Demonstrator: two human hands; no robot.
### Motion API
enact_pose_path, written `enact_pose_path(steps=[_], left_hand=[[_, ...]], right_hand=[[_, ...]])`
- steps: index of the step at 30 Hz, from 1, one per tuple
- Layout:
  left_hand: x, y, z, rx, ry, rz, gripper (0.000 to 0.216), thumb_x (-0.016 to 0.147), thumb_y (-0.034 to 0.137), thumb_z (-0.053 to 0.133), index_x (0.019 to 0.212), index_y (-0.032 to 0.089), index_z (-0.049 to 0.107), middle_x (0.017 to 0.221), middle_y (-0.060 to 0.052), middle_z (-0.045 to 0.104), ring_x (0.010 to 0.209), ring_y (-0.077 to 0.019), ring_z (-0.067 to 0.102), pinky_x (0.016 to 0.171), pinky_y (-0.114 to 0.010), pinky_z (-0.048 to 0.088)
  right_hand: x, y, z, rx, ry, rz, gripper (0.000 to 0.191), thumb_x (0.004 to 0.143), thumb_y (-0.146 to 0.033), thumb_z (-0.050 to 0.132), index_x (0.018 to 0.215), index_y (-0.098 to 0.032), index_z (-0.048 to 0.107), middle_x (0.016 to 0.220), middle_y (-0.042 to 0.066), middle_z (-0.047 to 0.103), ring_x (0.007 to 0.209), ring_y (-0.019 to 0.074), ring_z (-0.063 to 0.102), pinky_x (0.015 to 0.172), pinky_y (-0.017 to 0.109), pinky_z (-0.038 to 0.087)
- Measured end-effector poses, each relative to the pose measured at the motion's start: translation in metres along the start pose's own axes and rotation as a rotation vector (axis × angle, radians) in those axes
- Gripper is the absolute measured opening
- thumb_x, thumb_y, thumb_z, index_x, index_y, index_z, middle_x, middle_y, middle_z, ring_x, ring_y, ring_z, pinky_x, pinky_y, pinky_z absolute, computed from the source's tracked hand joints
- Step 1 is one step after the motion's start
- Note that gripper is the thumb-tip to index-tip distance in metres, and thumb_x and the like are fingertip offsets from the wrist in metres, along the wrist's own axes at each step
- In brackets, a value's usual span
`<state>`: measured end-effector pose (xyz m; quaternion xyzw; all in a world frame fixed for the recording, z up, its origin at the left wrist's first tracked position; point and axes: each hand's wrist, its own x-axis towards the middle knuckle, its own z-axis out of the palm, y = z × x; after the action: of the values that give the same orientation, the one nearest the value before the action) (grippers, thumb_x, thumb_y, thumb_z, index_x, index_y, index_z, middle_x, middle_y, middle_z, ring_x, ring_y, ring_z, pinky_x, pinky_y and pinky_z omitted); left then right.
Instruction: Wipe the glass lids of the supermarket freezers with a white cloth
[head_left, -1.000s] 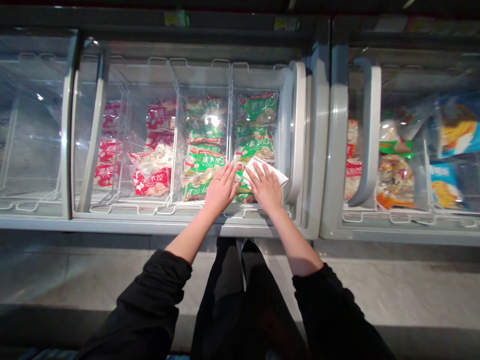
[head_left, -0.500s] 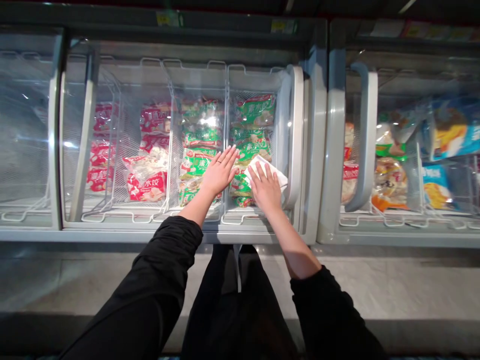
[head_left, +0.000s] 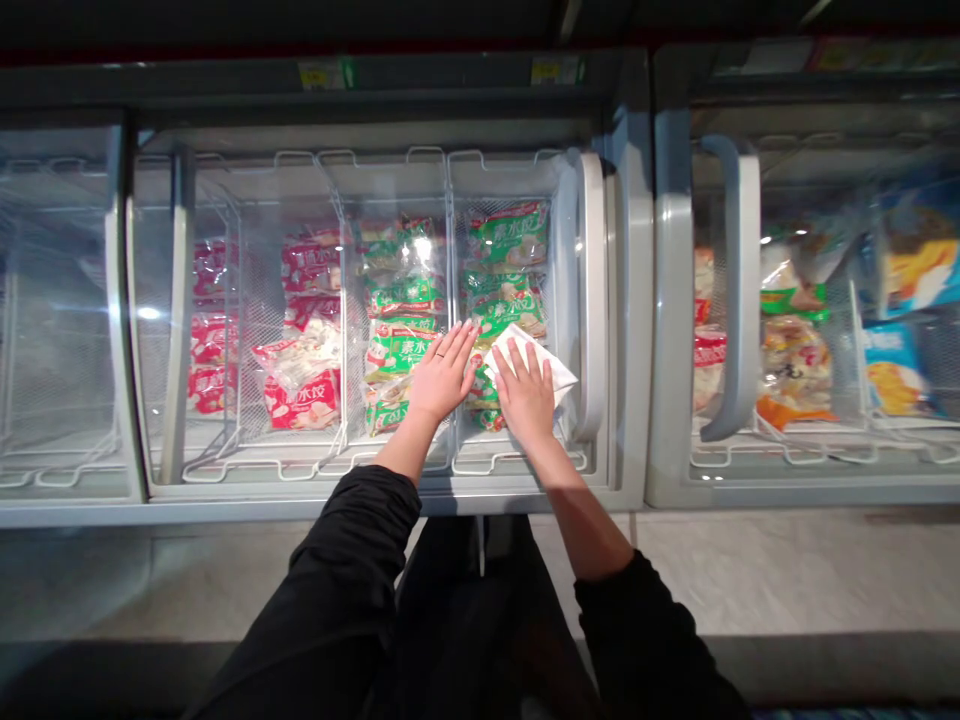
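My right hand [head_left: 527, 398] lies flat with its fingers spread, pressing a folded white cloth [head_left: 564, 377] against the clear sliding lid of a chest freezer. To its left, my left hand [head_left: 442, 375] rests palm down on the same lid, fingers stretched out and holding nothing. A ring shows on one of its fingers. Beneath the lid, green bags of frozen dumplings [head_left: 508, 235] lie in the wire compartment under my right hand. More green dumpling bags [head_left: 399, 295] are under and beside my left hand. The lid's pale handle [head_left: 593, 290] stands just right of the cloth.
Red dumpling bags [head_left: 306, 398] lie in compartments to the left. At the right, a second freezer has its own curved handle [head_left: 742, 290] and holds assorted bags. Price tags [head_left: 322, 74] line the back edge. Grey floor tiles [head_left: 720, 575] show below the freezer front.
The camera view has tilted, so the freezer sits lower in the picture. Both hands keep nearly the same places on the lid, and the cloth is still under the right one.
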<state>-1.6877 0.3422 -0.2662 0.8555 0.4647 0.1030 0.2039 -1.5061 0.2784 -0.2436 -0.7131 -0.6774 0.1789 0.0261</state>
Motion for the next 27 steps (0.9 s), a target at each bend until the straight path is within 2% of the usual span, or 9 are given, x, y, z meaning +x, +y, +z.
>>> enact_pose_path(steps=[3,5,9,12,15,19,22,25,27], left_hand=[[0.000,-0.001,0.000,0.010,-0.002,0.002,0.067,0.107,0.029,0.043,0.172,0.016,0.031,0.176,-0.008,0.036,0.165,-0.0259,0.032,0.137,-0.049,0.026],[0.000,-0.001,-0.001,0.021,-0.005,0.007,0.067,0.107,0.028,0.045,0.171,0.015,0.033,0.176,-0.009,0.037,0.164,-0.0262,0.034,0.136,-0.049,0.027],[-0.001,-0.001,-0.002,0.026,-0.013,0.004,0.067,0.107,0.029,0.046,0.172,0.016,0.034,0.175,-0.009,0.039,0.163,-0.0274,0.036,0.135,-0.050,0.030],[-0.001,0.000,-0.002,0.031,-0.022,-0.002,0.067,0.108,0.030,0.046,0.172,0.016,0.032,0.175,-0.009,0.038,0.163,-0.0275,0.036,0.135,-0.049,0.031],[-0.001,0.000,-0.002,0.027,-0.029,-0.004,0.068,0.108,0.030,0.046,0.173,0.016,0.030,0.175,-0.009,0.037,0.163,-0.0278,0.035,0.135,-0.050,0.031],[-0.002,-0.002,-0.001,0.010,-0.021,0.001,0.071,0.108,0.028,0.046,0.175,0.020,0.022,0.175,-0.008,0.036,0.164,-0.0277,0.035,0.136,-0.051,0.030],[-0.002,-0.003,0.000,0.015,-0.015,0.003,0.071,0.108,0.028,0.046,0.175,0.019,0.023,0.175,-0.008,0.037,0.163,-0.0275,0.035,0.135,-0.051,0.031],[-0.003,-0.002,0.000,0.034,-0.001,0.004,0.068,0.109,0.028,0.046,0.174,0.018,0.028,0.174,-0.008,0.039,0.163,-0.0273,0.036,0.134,-0.050,0.033],[-0.003,-0.002,0.000,0.043,0.002,0.003,0.066,0.109,0.029,0.046,0.172,0.017,0.032,0.174,-0.009,0.040,0.163,-0.0276,0.036,0.134,-0.051,0.034]], right_hand=[[0.029,0.016,-0.017,-0.013,-0.015,-0.080,0.055,0.112,-0.031,0.044,0.167,-0.035,0.045,0.177,0.001,0.038,0.167,0.0277,0.028,0.135,0.060,0.024],[0.039,0.024,-0.021,-0.012,0.026,-0.030,0.055,0.112,-0.033,0.043,0.167,-0.034,0.045,0.177,0.002,0.038,0.166,0.0282,0.028,0.134,0.061,0.025],[0.024,0.014,-0.011,0.015,0.119,0.153,0.055,0.113,-0.034,0.039,0.168,-0.032,0.043,0.177,0.005,0.038,0.167,0.0312,0.027,0.131,0.065,0.029],[0.009,-0.004,-0.003,0.021,0.096,0.183,0.056,0.112,-0.034,0.041,0.169,-0.031,0.042,0.177,0.006,0.037,0.167,0.0335,0.026,0.131,0.067,0.029],[0.020,-0.007,-0.007,0.009,0.036,0.092,0.055,0.112,-0.033,0.043,0.168,-0.033,0.044,0.178,0.004,0.036,0.167,0.0329,0.027,0.132,0.064,0.027],[0.061,0.016,-0.024,0.017,-0.006,-0.066,0.056,0.112,-0.031,0.044,0.168,-0.036,0.042,0.177,0.000,0.037,0.167,0.0269,0.027,0.136,0.059,0.023],[0.071,0.027,-0.028,0.042,0.065,0.047,0.057,0.113,-0.031,0.040,0.170,-0.034,0.037,0.178,0.002,0.035,0.167,0.0280,0.026,0.135,0.062,0.025],[0.051,0.019,-0.021,0.062,0.127,0.201,0.057,0.114,-0.032,0.035,0.171,-0.031,0.036,0.179,0.005,0.033,0.167,0.0319,0.026,0.132,0.066,0.027],[0.033,0.007,-0.016,0.062,0.098,0.221,0.057,0.114,-0.032,0.035,0.171,-0.030,0.037,0.179,0.006,0.033,0.167,0.0334,0.025,0.131,0.067,0.028]])
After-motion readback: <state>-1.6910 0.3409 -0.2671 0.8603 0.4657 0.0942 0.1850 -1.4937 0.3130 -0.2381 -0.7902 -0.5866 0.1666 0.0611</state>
